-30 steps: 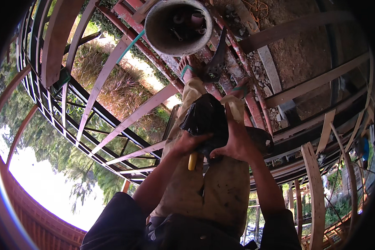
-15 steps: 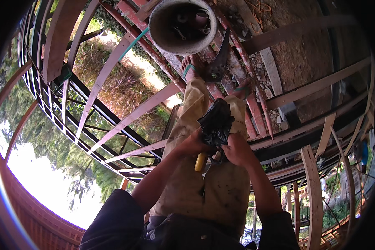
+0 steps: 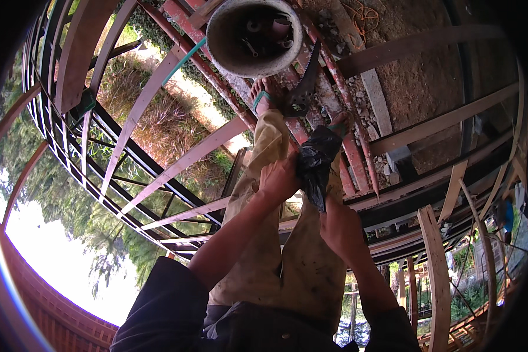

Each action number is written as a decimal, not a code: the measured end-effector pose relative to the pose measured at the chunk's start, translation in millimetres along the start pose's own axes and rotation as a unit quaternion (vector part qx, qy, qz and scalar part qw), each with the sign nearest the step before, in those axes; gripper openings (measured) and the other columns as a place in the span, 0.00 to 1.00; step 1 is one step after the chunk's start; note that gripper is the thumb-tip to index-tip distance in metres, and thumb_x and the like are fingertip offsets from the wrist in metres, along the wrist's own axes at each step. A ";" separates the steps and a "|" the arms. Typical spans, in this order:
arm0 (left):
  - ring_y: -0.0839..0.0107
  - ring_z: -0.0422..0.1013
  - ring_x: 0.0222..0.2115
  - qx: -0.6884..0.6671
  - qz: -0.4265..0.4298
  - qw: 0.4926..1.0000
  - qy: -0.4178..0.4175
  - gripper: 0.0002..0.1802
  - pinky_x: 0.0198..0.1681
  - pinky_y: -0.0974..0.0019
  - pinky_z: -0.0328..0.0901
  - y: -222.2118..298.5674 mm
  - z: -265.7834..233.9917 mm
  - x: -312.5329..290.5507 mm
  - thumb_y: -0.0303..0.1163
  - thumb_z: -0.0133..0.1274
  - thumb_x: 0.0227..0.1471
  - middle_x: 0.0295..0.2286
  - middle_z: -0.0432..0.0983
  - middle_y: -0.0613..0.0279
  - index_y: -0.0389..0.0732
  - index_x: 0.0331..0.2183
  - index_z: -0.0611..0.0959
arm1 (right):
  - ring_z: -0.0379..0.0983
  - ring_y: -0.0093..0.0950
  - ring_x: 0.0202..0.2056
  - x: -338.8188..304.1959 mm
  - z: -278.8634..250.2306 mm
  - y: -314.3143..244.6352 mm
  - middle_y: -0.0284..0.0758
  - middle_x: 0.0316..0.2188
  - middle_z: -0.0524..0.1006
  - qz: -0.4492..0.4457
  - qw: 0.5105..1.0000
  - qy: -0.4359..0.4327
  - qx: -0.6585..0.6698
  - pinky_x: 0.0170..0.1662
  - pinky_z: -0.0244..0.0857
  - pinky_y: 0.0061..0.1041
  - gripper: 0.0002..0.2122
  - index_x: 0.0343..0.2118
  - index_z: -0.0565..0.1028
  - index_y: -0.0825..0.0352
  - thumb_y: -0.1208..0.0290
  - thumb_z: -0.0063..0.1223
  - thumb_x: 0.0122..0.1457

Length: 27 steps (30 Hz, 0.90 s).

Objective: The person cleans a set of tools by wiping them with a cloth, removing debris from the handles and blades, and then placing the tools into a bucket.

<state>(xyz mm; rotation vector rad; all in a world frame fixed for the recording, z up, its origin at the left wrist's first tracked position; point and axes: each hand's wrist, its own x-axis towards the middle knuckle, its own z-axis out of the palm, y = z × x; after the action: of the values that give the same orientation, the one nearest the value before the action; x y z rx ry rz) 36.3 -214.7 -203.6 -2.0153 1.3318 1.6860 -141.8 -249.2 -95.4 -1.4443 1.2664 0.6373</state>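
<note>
A crumpled black plastic bag is stretched between my hands, above my trouser legs. My left hand is closed on the bag's left side, knuckles up. At its lower end, my right hand pinches the plastic from the right. Whatever the bag may contain is hidden. Beyond it, a curved saw blade lies across the red-painted planks by my feet. A grey bucket stands farther ahead, with a wrench and other small items inside.
My sandalled feet stand on narrow red planks with gaps between them. Wooden beams and dark metal framing curve around both sides. Ground with plants shows below on the left; dirt, rubble and an orange cord lie at the far right.
The bag has moved a little right and stretched downward. My left hand has shifted up and forward along it. The yellow handle seen under my left hand no longer shows.
</note>
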 end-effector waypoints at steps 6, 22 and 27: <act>0.47 0.79 0.33 0.109 0.084 0.987 -0.078 0.14 0.35 0.47 0.72 -28.0 8.9 0.4 0.36 0.56 0.51 0.29 0.82 0.50 0.44 0.40 0.79 | 0.78 0.42 0.25 -6.5 -53.8 8.4 0.41 0.20 0.76 -0.158 0.973 -0.096 -0.137 0.30 0.70 0.43 0.06 0.32 0.70 0.63 0.71 0.55 0.55; 0.59 0.79 0.26 -0.086 0.168 0.980 -0.061 0.14 0.29 0.54 0.70 41.1 -74.9 -53.9 0.30 0.59 0.44 0.23 0.79 0.51 0.35 0.35 0.84 | 0.67 0.16 0.27 68.0 8.2 99.6 0.25 0.23 0.71 -0.031 0.774 -0.252 0.580 0.29 0.58 0.21 0.08 0.39 0.76 0.65 0.65 0.53 0.66; 0.59 0.81 0.29 -0.186 -0.027 0.971 -0.145 0.15 0.34 0.53 0.71 17.0 -44.3 -20.6 0.35 0.60 0.44 0.26 0.81 0.44 0.32 0.32 0.83 | 0.65 0.29 0.16 25.8 48.7 53.3 0.32 0.16 0.66 -0.078 0.926 0.001 0.370 0.23 0.56 0.34 0.10 0.33 0.71 0.65 0.64 0.49 0.67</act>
<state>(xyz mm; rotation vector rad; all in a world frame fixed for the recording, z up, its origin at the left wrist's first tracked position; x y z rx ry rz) 55.6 -242.7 -164.6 -1.8564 0.9083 2.2342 -171.8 -206.8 -151.8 -0.8925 1.1944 0.0198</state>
